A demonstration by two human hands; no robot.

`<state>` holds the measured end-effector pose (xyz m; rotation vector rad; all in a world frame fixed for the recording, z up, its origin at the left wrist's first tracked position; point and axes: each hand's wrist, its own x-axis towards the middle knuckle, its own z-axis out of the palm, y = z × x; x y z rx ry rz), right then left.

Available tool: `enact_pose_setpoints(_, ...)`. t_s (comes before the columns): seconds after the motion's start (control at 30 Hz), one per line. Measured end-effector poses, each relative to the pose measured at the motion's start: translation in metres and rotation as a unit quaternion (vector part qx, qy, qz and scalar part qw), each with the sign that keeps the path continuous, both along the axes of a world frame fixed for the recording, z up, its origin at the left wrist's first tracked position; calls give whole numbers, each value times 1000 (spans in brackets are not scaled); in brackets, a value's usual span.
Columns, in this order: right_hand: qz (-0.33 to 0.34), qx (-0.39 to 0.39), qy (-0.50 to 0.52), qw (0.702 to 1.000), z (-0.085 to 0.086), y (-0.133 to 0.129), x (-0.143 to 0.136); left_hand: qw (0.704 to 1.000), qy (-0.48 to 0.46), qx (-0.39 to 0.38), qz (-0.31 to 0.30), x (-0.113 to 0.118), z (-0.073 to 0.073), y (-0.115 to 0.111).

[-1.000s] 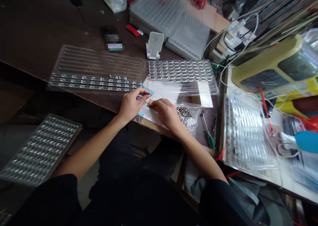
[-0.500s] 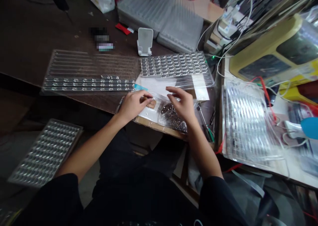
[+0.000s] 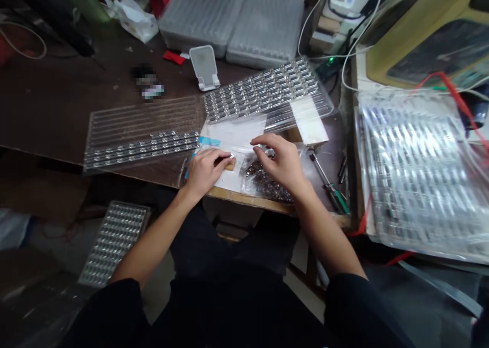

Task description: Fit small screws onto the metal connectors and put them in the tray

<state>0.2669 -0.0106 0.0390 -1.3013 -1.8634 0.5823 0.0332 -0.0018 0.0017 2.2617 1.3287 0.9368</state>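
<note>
My left hand [image 3: 206, 168] rests at the table's front edge, fingers pinched on a small metal part against a little tan block [image 3: 230, 164]. My right hand [image 3: 280, 160] hovers over a clear bag of small metal parts [image 3: 263, 182], with thumb and fingers curled as if pinching a piece; what it holds is too small to tell. Both hands lie on white paper [image 3: 233, 134] under clear plastic. A clear tray of metal connectors [image 3: 263, 88] lies just beyond the hands. Left of it, a long clear tray [image 3: 141, 129] has connectors in its nearest rows.
Screwdrivers [image 3: 328, 185] lie right of the bag. A bagged stack of filled trays [image 3: 416, 169] covers the right bench. A white phone stand [image 3: 205, 68] and grey tray stacks [image 3: 237, 17] stand at the back. Another filled tray [image 3: 114, 241] sits low on the left.
My right hand lifted off the tan block and moved right over the bag of parts. My left hand dropped from the blue tape onto the block. The view tilted.
</note>
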Motion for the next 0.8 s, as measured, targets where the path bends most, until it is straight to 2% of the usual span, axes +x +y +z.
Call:
enact_pose_setpoints(0.13,7,-78,-53,995,11,-1,11,1000,4,-2,2,5,0,-4)
enact_pose_setpoints(0.23,31,-138,-119,983,21,-1,23,998,-42,15,38,2,10,-3)
enact_pose_setpoints(0.3,69,-167,-168,969,25,0,29,993,-62,28,94,-11,23,6)
enact_pose_setpoints(0.37,89,-180,-207,957,25,-1,33,988,-41,29,143,-31,36,22)
enact_pose_setpoints(0.47,83,-181,-233,952,21,-1,33,985,28,4,168,-65,47,52)
enact_pose_setpoints(0.6,72,-182,-242,950,17,-1,31,987,101,-33,121,-89,39,84)
enact_pose_setpoints(0.7,69,-183,-235,952,15,-1,32,985,147,-14,86,-95,32,93)
enact_pose_setpoints(0.8,64,-192,-238,950,16,-2,32,978,196,-12,78,-105,36,98)
